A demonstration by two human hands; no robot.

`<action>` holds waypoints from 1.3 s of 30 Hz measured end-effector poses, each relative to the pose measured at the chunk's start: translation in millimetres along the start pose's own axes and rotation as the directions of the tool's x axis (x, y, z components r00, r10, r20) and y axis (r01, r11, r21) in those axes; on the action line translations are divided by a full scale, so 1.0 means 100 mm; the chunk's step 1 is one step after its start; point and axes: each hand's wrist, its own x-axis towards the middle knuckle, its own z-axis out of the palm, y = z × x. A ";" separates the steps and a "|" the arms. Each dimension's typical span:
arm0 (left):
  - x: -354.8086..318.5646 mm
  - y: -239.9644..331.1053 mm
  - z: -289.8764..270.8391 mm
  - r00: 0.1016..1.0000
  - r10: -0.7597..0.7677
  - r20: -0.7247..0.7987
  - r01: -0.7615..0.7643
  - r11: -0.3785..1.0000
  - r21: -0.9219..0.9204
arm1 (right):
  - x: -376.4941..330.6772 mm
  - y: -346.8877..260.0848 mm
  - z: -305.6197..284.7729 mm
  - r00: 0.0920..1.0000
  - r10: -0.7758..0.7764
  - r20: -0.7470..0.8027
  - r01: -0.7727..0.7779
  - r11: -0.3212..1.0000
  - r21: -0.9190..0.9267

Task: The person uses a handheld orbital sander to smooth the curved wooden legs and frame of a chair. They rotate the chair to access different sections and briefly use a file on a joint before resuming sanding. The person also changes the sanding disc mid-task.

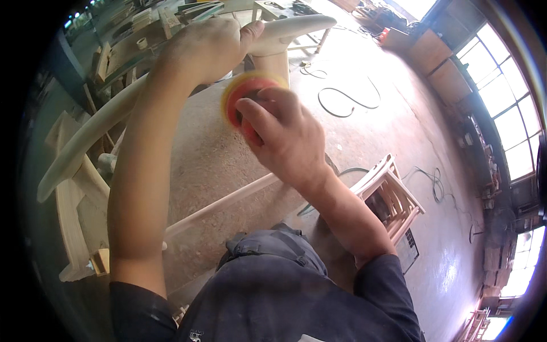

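Observation:
A pale, curved wooden chair frame (305, 24) stands in front of me, its rounded rail sweeping from the lower left to the upper middle. My left hand (208, 48) is closed over the far part of that rail, with its thumb along the top. In my right hand (293, 134) is a red handheld sander (246, 102) with a yellow round pad, slightly blurred. The pad lies by the upright post (272, 62) under the rail's end; whether they touch I cannot tell. A slim wooden bar (222, 205) of the frame crosses below my right hand.
Stacked wooden chair parts (393, 196) stand beside my right forearm. Hoses (353, 107) snake over the dusty concrete floor (387, 137). More timber pieces (122, 51) are piled at the far left, and a white table (310, 40) stands beyond the frame. Windows line the right wall.

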 end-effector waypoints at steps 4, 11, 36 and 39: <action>-0.01 0.03 -0.07 0.994 -0.069 0.081 0.074 0.996 -0.054 | 0.17 0.15 0.07 0.987 -0.109 -0.119 0.085 0.978 -0.188; -0.01 -0.04 -0.02 0.998 -0.055 0.001 0.055 0.998 -0.008 | 0.30 0.23 -0.08 0.977 -0.215 -0.010 0.211 0.965 -0.157; 0.03 -0.03 0.07 0.997 -0.042 -0.067 0.044 0.999 0.027 | 0.06 0.69 -0.09 0.934 -0.332 0.134 0.338 0.941 -0.020; 0.04 0.01 0.02 0.998 -0.045 -0.054 0.045 0.999 0.004 | -0.03 0.70 -0.05 0.936 -0.316 0.156 0.317 0.948 0.017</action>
